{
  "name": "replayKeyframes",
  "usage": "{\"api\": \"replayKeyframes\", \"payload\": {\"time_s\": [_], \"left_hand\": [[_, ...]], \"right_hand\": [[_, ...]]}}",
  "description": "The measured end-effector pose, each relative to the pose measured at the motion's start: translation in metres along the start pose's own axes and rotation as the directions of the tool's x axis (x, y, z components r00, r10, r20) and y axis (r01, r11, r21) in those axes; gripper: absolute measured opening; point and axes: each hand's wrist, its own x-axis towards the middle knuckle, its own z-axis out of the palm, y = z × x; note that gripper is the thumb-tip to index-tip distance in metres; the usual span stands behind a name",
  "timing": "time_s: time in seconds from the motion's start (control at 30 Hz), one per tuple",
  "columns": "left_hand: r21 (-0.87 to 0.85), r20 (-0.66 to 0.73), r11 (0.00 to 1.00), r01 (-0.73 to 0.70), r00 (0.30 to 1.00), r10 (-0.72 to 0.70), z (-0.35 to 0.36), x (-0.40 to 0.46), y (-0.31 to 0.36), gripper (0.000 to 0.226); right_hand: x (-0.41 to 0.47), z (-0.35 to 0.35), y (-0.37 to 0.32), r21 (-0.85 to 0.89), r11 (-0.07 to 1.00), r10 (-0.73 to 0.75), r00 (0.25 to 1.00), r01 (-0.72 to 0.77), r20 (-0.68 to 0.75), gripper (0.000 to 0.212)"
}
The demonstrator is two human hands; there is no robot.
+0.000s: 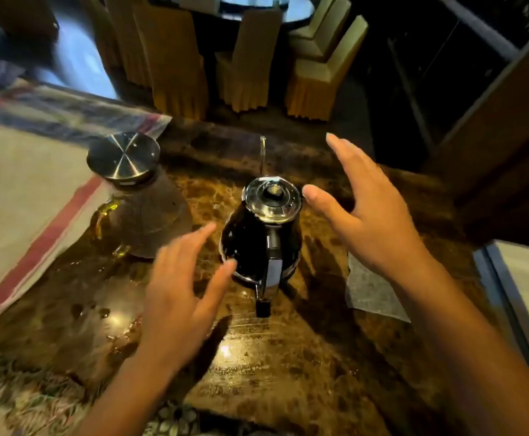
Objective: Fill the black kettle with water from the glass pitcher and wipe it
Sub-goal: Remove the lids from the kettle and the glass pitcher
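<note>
The black kettle (250,243) stands upright mid-table with its shiny lid on, its thin spout pointing away and its handle toward me. To its left stands the glass pitcher (143,215) with a metal lid and an amber handle. My left hand (178,287) hovers low beside the kettle's left side, fingers spread, thumb near the body. My right hand (360,212) is raised to the kettle's right, fingers apart, thumb close to the lid. Neither hand holds anything.
A white wipe cloth (370,294) lies on the brown marble table (288,357) right of the kettle. A folded striped cloth (27,199) covers the left side. Water drops glisten on the tabletop near the pitcher. Covered chairs (247,64) stand beyond the far edge.
</note>
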Motion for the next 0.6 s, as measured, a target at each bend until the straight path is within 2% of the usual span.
{"api": "replayKeyframes", "payload": {"time_s": [0.17, 0.3, 0.4, 0.53, 0.6], "left_hand": [[-0.239, 0.259, 0.942, 0.238, 0.950, -0.174, 0.028, -0.011, -0.001, 0.051], [-0.383, 0.342, 0.854, 0.351, 0.913, -0.222, 0.045, -0.002, 0.007, 0.040], [-0.444, 0.397, 0.800, 0.404, 0.889, -0.229, 0.056, 0.007, 0.018, 0.046], [-0.555, 0.488, 0.649, 0.520, 0.836, -0.253, 0.067, 0.009, 0.026, 0.043], [-0.585, 0.499, 0.616, 0.528, 0.832, -0.240, 0.071, 0.007, 0.024, 0.042]], "right_hand": [[0.022, 0.033, -0.013, -0.101, 0.995, -0.008, 1.000, 0.006, -0.021, 0.060], [0.034, 0.050, -0.014, -0.105, 0.994, -0.020, 1.000, 0.019, -0.004, 0.047], [0.039, 0.057, -0.013, -0.101, 0.994, -0.035, 0.999, 0.031, -0.032, 0.034], [0.042, 0.057, -0.009, -0.090, 0.995, -0.036, 0.999, 0.033, -0.037, 0.030], [0.044, 0.056, -0.007, -0.037, 0.998, -0.049, 0.999, 0.050, 0.014, 0.028]]}}
